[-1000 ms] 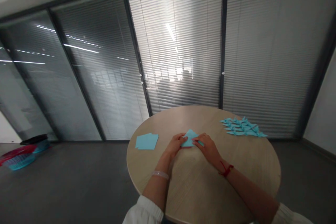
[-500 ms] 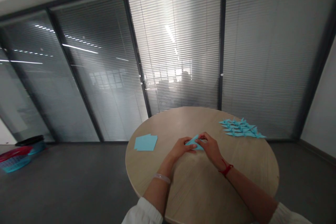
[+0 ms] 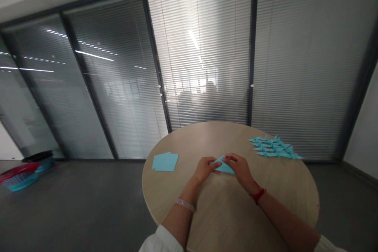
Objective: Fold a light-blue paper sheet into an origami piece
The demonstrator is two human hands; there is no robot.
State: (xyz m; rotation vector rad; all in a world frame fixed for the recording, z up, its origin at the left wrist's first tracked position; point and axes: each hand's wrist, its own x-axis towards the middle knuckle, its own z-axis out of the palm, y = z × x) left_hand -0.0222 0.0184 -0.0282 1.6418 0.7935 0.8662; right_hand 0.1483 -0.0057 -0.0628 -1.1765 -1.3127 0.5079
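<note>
Red-and-blue basket: at the far left edge of the frame, below mid-height, this basket (image 3: 23, 181) stands on the grey floor (image 3: 88, 197); its top is red, its lower wall blue lattice. Whether it is one piece or two stacked cannot be told, and its inside is hidden.
Black-and-blue basket: just behind and to the right, another basket (image 3: 45, 163) has a black top over a blue body; its contents cannot be made out either.
Loose paper: left of the lower centre, flat blue sheets (image 3: 165, 162) overlap unevenly on the round wooden tabletop (image 3: 224, 220).
Left wrist: a pale band (image 3: 184, 204) circles it, above a white sleeve (image 3: 165, 240).
Left hand: near the lower centre, the left hand (image 3: 204, 169) grips the left side of the folded paper, thumb in front.
Folded paper: a blue, roughly triangular piece (image 3: 225, 168) lies between both hands, right of the lower centre.
Right hand: the fingers of the right hand (image 3: 239, 167) pinch the paper near its upper point.
Right wrist: a red bracelet (image 3: 257, 194) circles it.
Paper birds: right of the frame, blue folded birds (image 3: 273, 146) sit clustered in rows near the tabletop's far edge.
</note>
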